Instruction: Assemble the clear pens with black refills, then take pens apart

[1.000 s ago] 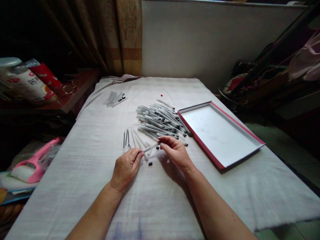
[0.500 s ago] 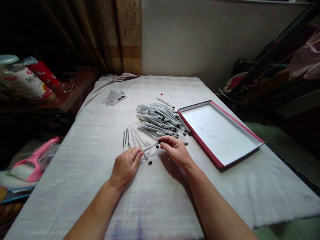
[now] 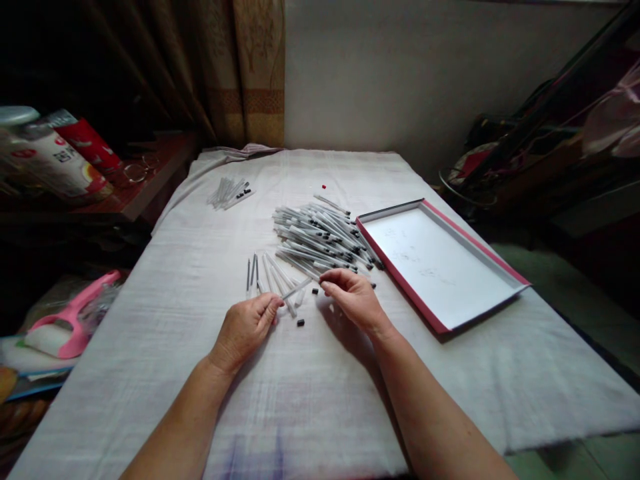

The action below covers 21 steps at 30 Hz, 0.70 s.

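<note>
My left hand [image 3: 247, 327] is closed round one end of a clear pen barrel [image 3: 296, 289], which slants up to the right. Across a small gap from its far end, my right hand [image 3: 353, 297] pinches a small dark piece, apparently a black end plug [image 3: 321, 281], mostly covered by the fingertips. On the cloth between the hands lie a loose black plug [image 3: 301, 323] and another plug [image 3: 315, 291]. Several clear barrels [image 3: 275, 270] and dark ink refills [image 3: 253, 270] rest just beyond my left hand. Behind them spreads a big pile of pens [image 3: 320, 233] with black ends.
A shallow pink-edged box lid [image 3: 400, 283], white inside, sits at right. Far left on the cloth is a small group of clear tubes [image 3: 225, 192] with black pieces. A red bit [image 3: 324, 187] lies at the back. A side table [image 3: 150, 190] holds a jar [image 3: 55, 160].
My hands have drawn slightly apart. The barrel's far end, earlier at my right fingers, is now separate from them, and the barrel stays in my left hand.
</note>
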Available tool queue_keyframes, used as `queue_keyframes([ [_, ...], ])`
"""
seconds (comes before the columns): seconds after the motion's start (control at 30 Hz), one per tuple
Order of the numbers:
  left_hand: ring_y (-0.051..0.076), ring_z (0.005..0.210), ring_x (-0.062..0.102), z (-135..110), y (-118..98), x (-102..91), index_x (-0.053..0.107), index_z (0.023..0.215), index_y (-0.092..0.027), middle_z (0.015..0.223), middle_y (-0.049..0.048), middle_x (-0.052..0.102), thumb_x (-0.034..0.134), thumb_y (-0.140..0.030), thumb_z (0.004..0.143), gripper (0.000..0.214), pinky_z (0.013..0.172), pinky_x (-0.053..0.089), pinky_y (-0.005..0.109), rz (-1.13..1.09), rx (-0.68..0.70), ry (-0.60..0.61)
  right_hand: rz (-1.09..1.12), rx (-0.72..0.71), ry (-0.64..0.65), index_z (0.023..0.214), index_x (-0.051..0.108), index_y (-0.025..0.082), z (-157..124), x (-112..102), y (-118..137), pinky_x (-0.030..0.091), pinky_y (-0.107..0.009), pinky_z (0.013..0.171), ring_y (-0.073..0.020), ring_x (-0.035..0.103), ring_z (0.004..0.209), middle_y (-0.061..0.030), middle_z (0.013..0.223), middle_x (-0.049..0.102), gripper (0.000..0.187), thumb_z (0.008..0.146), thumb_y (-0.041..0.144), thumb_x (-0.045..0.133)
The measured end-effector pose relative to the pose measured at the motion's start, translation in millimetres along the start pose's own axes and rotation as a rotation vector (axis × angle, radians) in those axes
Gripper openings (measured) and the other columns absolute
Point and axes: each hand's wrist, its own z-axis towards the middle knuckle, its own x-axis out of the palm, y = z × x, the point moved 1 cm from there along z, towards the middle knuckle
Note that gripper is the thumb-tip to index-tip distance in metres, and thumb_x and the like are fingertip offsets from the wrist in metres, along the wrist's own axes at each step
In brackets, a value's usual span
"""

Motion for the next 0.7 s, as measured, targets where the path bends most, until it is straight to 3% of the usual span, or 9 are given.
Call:
queue_keyframes([
  [0.13, 0.015, 0.068, 0.066, 0.5, -1.5, -1.3, 0.067, 0.084, -0.022, 0.076, 0.0009, 0.071, 0.039, -0.044, 0.094, 0.036, 0.063, 0.044, 0.023, -0.022, 0.018, -0.025, -0.39, -0.163, 0.118, 0.074, 0.075, 0.023, -7.9, 7.8, -0.2, 0.045, -0.031, 0.068, -0.0187, 0.063, 0.071, -0.0034, 0.075, 0.071, 0.008, 0.076, 0.024, 0.067],
  [0.23, 0.015, 0.068, 0.066, -0.1, -2.0, -1.8, 0.067, 0.086, -0.022, 0.077, 0.0008, 0.072, 0.041, -0.043, 0.094, 0.034, 0.063, 0.045, 0.023, -0.024, 0.021, -0.028, -0.502, -0.239, 0.149, 0.077, 0.077, 0.025, -11.1, 9.4, 1.2, 0.046, -0.032, 0.07, -0.0199, 0.064, 0.074, -0.0039, 0.078, 0.072, 0.008, 0.076, 0.023, 0.07],
  [0.4, 0.015, 0.068, 0.066, -1.1, -0.5, -2.4, 0.068, 0.086, -0.022, 0.078, 0.001, 0.073, 0.041, -0.043, 0.094, 0.034, 0.064, 0.045, 0.023, -0.013, 0.026, -0.013, -0.435, -0.17, 0.104, 0.083, 0.077, 0.024, -8.9, 4.6, 2.6, 0.047, -0.033, 0.071, -0.0208, 0.066, 0.074, -0.004, 0.079, 0.075, 0.015, 0.08, 0.023, 0.062],
  [0.53, 0.015, 0.069, 0.066, -1.1, 0.9, -1.9, 0.068, 0.087, -0.023, 0.078, 0.0009, 0.073, 0.041, -0.042, 0.094, 0.034, 0.064, 0.045, 0.023, -0.007, 0.038, -0.003, -0.204, -0.089, 0.028, 0.089, 0.076, 0.021, -6.1, 4.2, 1.4, 0.049, -0.03, 0.066, -0.0185, 0.065, 0.071, -0.0042, 0.078, 0.074, 0.02, 0.08, 0.031, 0.061],
  [0.7, 0.015, 0.068, 0.066, -0.4, -1.0, -2.8, 0.068, 0.086, -0.024, 0.077, 0.0004, 0.073, 0.042, -0.042, 0.093, 0.032, 0.064, 0.046, 0.023, -0.028, 0.058, 0.014, -0.066, -0.001, 0.037, 0.074, 0.073, 0.018, -5.3, 7.2, 3.3, 0.044, -0.025, 0.053, -0.0138, 0.058, 0.059, -0.0018, 0.067, 0.069, 0.016, 0.072, 0.033, 0.067],
])
